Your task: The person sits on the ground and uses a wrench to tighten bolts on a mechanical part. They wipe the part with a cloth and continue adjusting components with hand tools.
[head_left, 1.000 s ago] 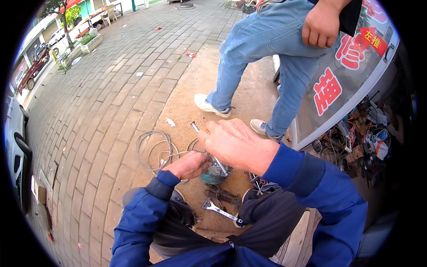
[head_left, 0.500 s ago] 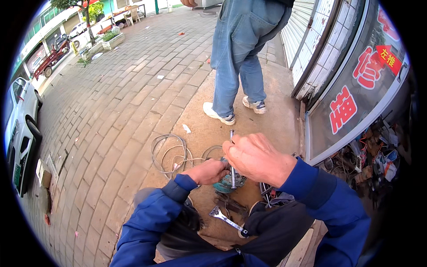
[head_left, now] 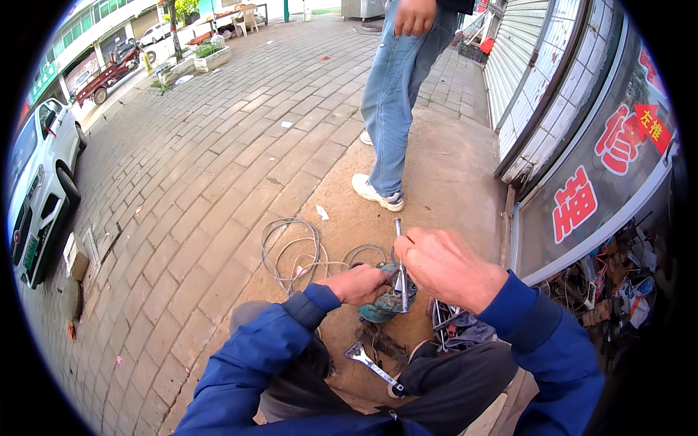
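My right hand (head_left: 447, 265) is closed, its fingers pinching a slim metal rod with thicker ends (head_left: 403, 296), which stands nearly upright. My left hand (head_left: 361, 284) is closed around the upper, greyish part of a worn teal-cased tool (head_left: 376, 311), right beside the rod. My fingers and the rod cover much of that tool, so its exact kind does not show. Below, between my legs, a silver adjustable wrench (head_left: 376, 369) lies slantwise next to dark, rusty-looking metal parts (head_left: 383, 340).
Coiled grey cable (head_left: 318, 251) lies on the ground beyond my left hand. A person in jeans (head_left: 392, 109) stands ahead. To the right are a dark bag of tools (head_left: 465, 330), a glass door (head_left: 534, 232) and heaped parts (head_left: 603, 283). A white car (head_left: 47, 167) is parked left.
The view has swung slightly left. The person ahead has turned and shifted their legs, and one of their hands now shows lower. My hands keep their holds beside each other.
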Demonstrator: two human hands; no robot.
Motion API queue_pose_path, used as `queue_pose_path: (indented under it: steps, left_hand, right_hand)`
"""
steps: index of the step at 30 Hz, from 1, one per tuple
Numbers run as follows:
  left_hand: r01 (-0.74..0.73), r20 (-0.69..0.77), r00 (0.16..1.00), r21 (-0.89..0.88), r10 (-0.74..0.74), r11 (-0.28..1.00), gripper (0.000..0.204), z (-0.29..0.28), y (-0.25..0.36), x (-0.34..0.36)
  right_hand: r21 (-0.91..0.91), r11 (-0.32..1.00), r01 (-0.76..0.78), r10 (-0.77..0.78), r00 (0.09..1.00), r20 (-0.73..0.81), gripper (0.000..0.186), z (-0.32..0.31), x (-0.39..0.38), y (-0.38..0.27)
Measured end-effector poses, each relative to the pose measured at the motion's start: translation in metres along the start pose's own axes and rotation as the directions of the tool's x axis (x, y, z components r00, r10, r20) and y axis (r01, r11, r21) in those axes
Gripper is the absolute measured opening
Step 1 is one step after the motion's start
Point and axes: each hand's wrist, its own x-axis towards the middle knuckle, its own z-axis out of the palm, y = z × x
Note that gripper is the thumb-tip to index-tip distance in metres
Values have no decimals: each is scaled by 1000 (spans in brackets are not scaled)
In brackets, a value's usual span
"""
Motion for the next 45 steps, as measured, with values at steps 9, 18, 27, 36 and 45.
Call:
queue_pose_path:
  steps: [9, 18, 27, 36, 45]
  left_hand:
    - [-52, -37, 998, -51, 50, 997, 19, 6, -2, -4]
    - [3, -2, 1000, 15, -3, 1000, 21, 7, -4, 3]
    - [-132, -31, 991, -183, 128, 974, 20, 68, -86, 25]
    - [-261, -85, 963, -46, 256, 964, 26, 43, -60, 19]
    - [-239, -82, 970, -183, 228, 954, 27, 66, -118, 25]
  right_hand:
    - [-131, 981, -142, 179, 922, 343, 5, -7, 14, -21]
    - [4, 989, 148, -148, 989, 23, 7, -11, 1, -6]
    - [-59, 991, -124, 128, 990, 67, 37, 21, 3, -15]
    - [-94, 968, 231, -224, 971, 81, 22, -5, 5, -10]
    - [-32, 996, -84, 89, 984, 157, 7, 16, 11, -26]
